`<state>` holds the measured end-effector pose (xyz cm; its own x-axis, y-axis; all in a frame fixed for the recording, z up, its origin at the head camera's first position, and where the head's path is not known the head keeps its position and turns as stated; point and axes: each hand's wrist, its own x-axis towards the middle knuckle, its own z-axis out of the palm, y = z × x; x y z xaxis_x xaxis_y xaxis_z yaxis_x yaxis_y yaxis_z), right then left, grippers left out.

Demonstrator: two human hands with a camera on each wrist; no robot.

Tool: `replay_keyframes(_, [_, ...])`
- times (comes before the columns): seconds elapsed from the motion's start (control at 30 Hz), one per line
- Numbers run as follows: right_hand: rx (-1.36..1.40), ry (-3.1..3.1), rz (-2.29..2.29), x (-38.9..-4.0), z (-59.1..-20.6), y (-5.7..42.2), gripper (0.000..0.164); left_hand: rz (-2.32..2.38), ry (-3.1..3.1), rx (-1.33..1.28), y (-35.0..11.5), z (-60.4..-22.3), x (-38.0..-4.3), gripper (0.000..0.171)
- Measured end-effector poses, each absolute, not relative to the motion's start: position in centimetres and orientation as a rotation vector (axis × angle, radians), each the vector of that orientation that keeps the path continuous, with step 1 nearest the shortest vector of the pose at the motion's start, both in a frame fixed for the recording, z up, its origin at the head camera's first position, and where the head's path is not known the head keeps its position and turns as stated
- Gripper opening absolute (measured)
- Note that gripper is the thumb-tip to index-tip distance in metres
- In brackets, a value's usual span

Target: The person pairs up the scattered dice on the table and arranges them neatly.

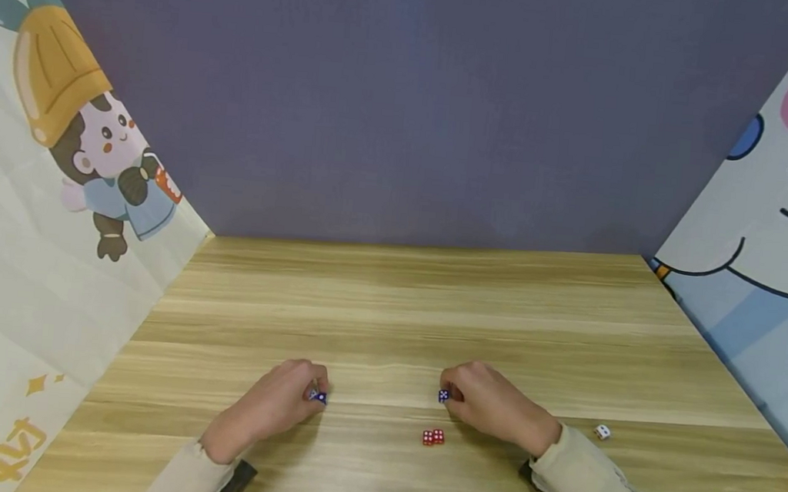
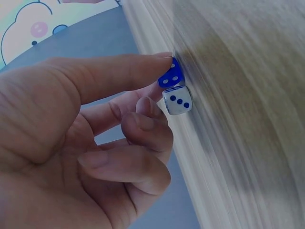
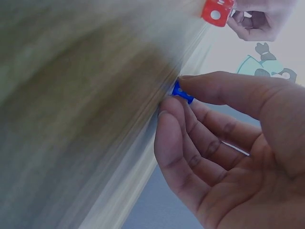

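Observation:
My left hand (image 1: pixel 278 397) is at the left of the wooden table, pinching a blue die (image 2: pixel 171 73) between thumb and index finger. Right against that die sits a white die (image 2: pixel 177 100) with a blue three-pip face turned to the left wrist camera. Across from it, my right hand (image 1: pixel 489 399) pinches another blue die (image 1: pixel 443 396) with the thumb and fingertips, at the tabletop. Its curled fingers (image 3: pixel 177 131) partly hide this die in the right wrist view. Two red dice (image 1: pixel 428 437) lie side by side in front of the right hand, touching or nearly so.
A lone white die (image 1: pixel 602 431) lies to the right of my right forearm. The wooden tabletop (image 1: pixel 390 300) ends at a grey-purple panel (image 1: pixel 419 109) at the back. Cartoon-printed sheets flank it on the left (image 1: pixel 26 248) and the right (image 1: pixel 764 306).

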<state>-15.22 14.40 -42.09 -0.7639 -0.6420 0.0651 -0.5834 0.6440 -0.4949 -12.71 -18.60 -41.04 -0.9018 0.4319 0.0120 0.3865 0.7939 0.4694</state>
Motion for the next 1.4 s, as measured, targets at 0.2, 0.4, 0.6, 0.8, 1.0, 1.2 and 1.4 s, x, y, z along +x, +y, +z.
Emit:
replay_keyframes(0.2, [-1.02,2.739,-0.763,-15.2,-42.1,14.5,0.009,0.718,2.891,0.657,-18.5,-41.1,-12.7,0.015])
replay_keyframes(0.4, [-1.023,2.747,-0.765,-15.2,-42.2,14.6,0.009,0.724,2.885,0.663,-18.4,-41.1,-12.8,0.014])
replay_keyframes(0.6, [-1.024,2.751,-0.758,-15.3,-42.2,14.7,0.009,0.717,2.89,0.66,-18.3,-41.1,-12.9,0.014])
replay_keyframes(0.8, [-1.031,2.742,-0.761,-15.2,-42.0,14.6,0.009,0.697,2.915,0.658,-18.0,-40.9,-13.0,0.014])
replay_keyframes(1.0, [-1.035,2.718,-0.786,-15.2,-42.1,14.4,0.011,0.648,2.962,0.692,-17.5,-40.3,-13.0,0.013])
replay_keyframes(1.2, [-1.029,2.727,-0.785,-15.2,-42.1,14.4,0.012,0.592,3.012,0.714,-16.4,-39.8,-13.6,0.013])
replay_keyframes(1.4, [-1.036,2.724,-0.78,-15.3,-42.1,14.5,0.01,0.599,2.987,0.806,-14.3,-39.7,-14.5,0.012])
